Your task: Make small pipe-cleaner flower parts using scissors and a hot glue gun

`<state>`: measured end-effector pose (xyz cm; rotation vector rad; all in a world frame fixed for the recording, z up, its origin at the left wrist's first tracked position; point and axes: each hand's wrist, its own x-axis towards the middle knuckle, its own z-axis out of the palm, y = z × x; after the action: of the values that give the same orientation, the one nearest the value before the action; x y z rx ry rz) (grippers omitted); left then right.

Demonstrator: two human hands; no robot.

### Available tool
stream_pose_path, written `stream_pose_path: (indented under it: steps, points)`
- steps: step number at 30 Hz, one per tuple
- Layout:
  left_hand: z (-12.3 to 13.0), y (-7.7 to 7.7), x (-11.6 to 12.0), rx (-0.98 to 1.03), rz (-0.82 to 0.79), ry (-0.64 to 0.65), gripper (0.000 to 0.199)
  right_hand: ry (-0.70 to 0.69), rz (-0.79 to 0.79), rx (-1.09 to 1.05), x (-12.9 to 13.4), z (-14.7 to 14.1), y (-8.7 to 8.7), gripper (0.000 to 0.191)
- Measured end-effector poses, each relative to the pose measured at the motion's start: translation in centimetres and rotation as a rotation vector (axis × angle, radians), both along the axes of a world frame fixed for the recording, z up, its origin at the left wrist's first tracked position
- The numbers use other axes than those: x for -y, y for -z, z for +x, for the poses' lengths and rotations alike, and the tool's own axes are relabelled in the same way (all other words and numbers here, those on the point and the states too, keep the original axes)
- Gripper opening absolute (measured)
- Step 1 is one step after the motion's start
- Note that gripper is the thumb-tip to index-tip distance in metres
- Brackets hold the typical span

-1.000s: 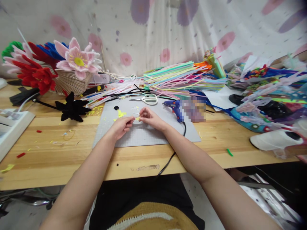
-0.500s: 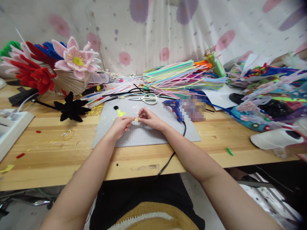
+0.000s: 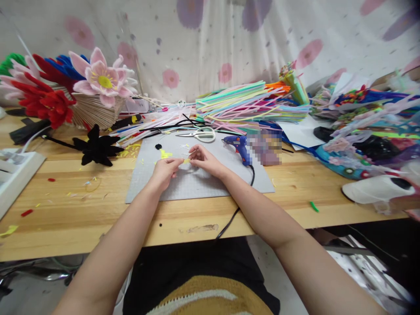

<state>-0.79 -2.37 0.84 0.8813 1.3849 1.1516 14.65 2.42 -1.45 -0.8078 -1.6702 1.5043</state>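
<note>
Over the grey mat, my left hand and my right hand meet fingertip to fingertip. Between them they pinch a small yellow piece, too small to make out in detail. Just behind my left hand lie yellow scraps and a small black round piece. Thin white bits are scattered beyond my right fingers. Scissors with pale handles rest at the mat's back edge. To the right a blue glue gun lies on the mat, its black cord running off the table's front.
A black fuzzy flower lies left of the mat, with pink and red flowers behind it. Bundles of coloured pipe cleaners fill the back. A white power strip sits left, a white roll right.
My hands stay nearly in place, still pinching the yellow piece, which shows a little more between my fingertips. The rest of the table looks the same, apart from a slight view shift.
</note>
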Motion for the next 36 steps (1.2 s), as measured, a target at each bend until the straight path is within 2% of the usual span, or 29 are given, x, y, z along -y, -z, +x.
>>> stream_pose_path:
  steps: [4, 7, 18, 25, 31, 36]
  points:
    - [0.0, 0.3, -0.1, 0.017, 0.042, -0.065, 0.024, 0.009, -0.133, -0.052, 0.3, -0.6, 0.0, 0.042]
    - [0.0, 0.4, -0.2, 0.019, 0.071, -0.09, 0.023, 0.037, -0.168, -0.058, 0.5, -1.2, 0.1, 0.045]
    - [0.3, 0.4, -0.2, -0.008, 0.105, -0.082, 0.023, 0.127, -0.189, -0.089, 0.5, -2.0, 0.2, 0.047]
    - [0.1, 0.5, -0.2, 0.01, 0.101, -0.018, 0.025, 0.123, -0.212, -0.092, 0.5, -1.9, 0.1, 0.048]
    - [0.0, 0.1, 0.0, 0.085, 0.059, -0.021, 0.029, 0.119, -0.239, -0.088, 0.5, -1.6, -0.3, 0.049]
    - [0.0, 0.4, -0.1, 0.027, 0.069, -0.009, 0.024, 0.096, -0.243, -0.069, 0.5, -1.5, -0.3, 0.05]
